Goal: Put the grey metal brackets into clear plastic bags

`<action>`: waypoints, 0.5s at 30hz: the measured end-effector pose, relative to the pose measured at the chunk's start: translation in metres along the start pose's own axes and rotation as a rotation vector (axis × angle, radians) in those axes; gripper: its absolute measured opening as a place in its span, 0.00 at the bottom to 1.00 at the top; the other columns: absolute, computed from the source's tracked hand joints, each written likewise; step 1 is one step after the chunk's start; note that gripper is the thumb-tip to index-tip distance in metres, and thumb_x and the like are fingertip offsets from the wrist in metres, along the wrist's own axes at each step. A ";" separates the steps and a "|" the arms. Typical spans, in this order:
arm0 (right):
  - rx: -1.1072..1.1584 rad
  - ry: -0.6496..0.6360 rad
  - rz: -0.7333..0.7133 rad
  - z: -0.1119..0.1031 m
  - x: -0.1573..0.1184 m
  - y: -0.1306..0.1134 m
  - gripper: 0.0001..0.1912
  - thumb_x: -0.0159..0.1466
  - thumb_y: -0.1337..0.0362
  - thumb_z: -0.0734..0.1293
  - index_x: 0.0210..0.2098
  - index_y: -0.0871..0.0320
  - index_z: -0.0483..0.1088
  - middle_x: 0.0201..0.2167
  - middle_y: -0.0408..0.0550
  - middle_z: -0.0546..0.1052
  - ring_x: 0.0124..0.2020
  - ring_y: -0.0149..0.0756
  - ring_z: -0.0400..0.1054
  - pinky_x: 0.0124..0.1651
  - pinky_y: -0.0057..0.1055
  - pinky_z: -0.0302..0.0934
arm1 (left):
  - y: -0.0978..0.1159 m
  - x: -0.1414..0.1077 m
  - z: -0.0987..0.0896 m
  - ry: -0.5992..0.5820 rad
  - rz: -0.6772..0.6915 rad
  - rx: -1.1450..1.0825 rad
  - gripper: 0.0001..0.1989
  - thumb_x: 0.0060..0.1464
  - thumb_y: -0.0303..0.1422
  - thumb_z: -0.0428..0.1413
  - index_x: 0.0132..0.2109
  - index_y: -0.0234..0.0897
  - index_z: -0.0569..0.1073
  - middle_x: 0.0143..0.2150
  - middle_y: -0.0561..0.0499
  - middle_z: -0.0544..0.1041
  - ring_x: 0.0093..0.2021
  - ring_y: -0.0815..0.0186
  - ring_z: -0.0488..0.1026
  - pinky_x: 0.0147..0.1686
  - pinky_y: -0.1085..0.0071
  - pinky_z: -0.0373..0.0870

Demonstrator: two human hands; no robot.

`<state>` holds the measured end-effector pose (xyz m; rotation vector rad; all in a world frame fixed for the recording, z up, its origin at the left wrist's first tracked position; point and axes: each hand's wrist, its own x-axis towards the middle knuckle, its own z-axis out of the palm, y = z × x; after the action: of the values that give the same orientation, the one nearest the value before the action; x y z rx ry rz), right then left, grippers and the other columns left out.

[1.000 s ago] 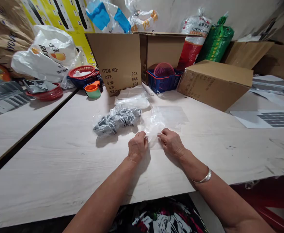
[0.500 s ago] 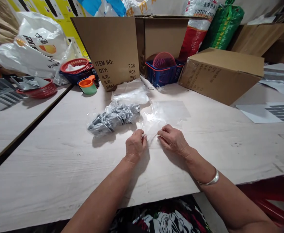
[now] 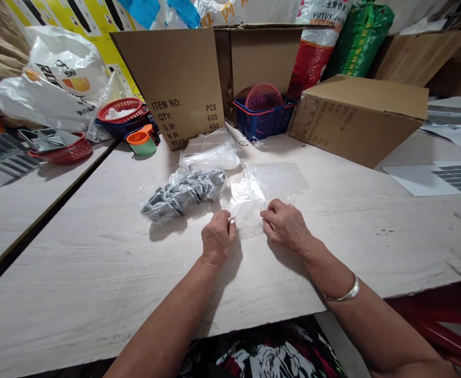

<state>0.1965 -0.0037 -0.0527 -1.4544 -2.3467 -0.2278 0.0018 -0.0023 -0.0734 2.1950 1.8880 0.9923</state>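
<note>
A clear plastic bag (image 3: 246, 202) is stretched between my two hands, just above or on the table. My left hand (image 3: 218, 233) pinches its left edge with thumb and fingers. On the other side, my right hand (image 3: 285, 223) is closed on the right edge. Beyond it lies another flat clear bag (image 3: 283, 177). To the left of the held bag rests a clear bag packed with dark grey parts (image 3: 185, 193). Behind that is a stack of clear plastic bags (image 3: 210, 149).
A cardboard box (image 3: 183, 84) with raised flaps stands at the back, and a second box (image 3: 356, 123) lies to the right. Nearby are a blue basket (image 3: 260, 123), an orange-and-green cup (image 3: 143, 144) and a red basket (image 3: 67, 152). A dark gap (image 3: 57, 210) splits the tabletop at left.
My hands have moved slightly apart, drawing the bag between them wider and flatter. The packed bag and the stack stay in place.
</note>
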 end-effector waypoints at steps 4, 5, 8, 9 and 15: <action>0.006 0.035 -0.069 0.000 0.001 -0.005 0.13 0.62 0.59 0.59 0.32 0.59 0.71 0.37 0.53 0.68 0.33 0.34 0.58 0.34 0.31 0.47 | -0.001 -0.001 0.001 0.006 0.024 0.008 0.06 0.50 0.29 0.48 0.36 0.36 0.68 0.27 0.51 0.72 0.28 0.66 0.68 0.30 0.71 0.61; 0.002 0.049 -0.085 0.000 0.001 -0.007 0.12 0.63 0.60 0.59 0.33 0.59 0.71 0.39 0.54 0.68 0.35 0.36 0.59 0.35 0.31 0.47 | -0.001 -0.001 0.001 0.007 0.030 0.010 0.06 0.50 0.30 0.48 0.36 0.36 0.68 0.27 0.50 0.72 0.28 0.66 0.68 0.30 0.71 0.61; -0.007 0.099 -0.114 -0.001 0.001 -0.010 0.08 0.63 0.63 0.60 0.35 0.58 0.70 0.43 0.54 0.68 0.40 0.39 0.59 0.37 0.33 0.47 | -0.002 0.000 0.001 0.003 0.043 0.015 0.07 0.49 0.28 0.48 0.36 0.35 0.68 0.30 0.49 0.73 0.30 0.65 0.69 0.31 0.70 0.62; -0.009 0.116 -0.114 -0.002 0.001 -0.011 0.07 0.62 0.63 0.60 0.34 0.58 0.69 0.43 0.53 0.69 0.41 0.40 0.59 0.38 0.34 0.47 | -0.002 0.000 0.002 0.003 0.045 0.016 0.08 0.48 0.26 0.48 0.37 0.35 0.68 0.31 0.48 0.73 0.31 0.64 0.69 0.32 0.70 0.62; -0.019 0.219 0.031 0.002 0.001 -0.015 0.08 0.61 0.62 0.61 0.36 0.61 0.64 0.35 0.53 0.70 0.36 0.40 0.58 0.36 0.34 0.48 | -0.002 0.000 0.002 -0.004 0.041 0.015 0.11 0.46 0.24 0.47 0.37 0.36 0.68 0.33 0.47 0.74 0.32 0.64 0.69 0.32 0.70 0.63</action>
<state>0.1825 -0.0092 -0.0532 -1.3968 -2.1507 -0.3825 0.0011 -0.0011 -0.0754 2.2511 1.8621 0.9825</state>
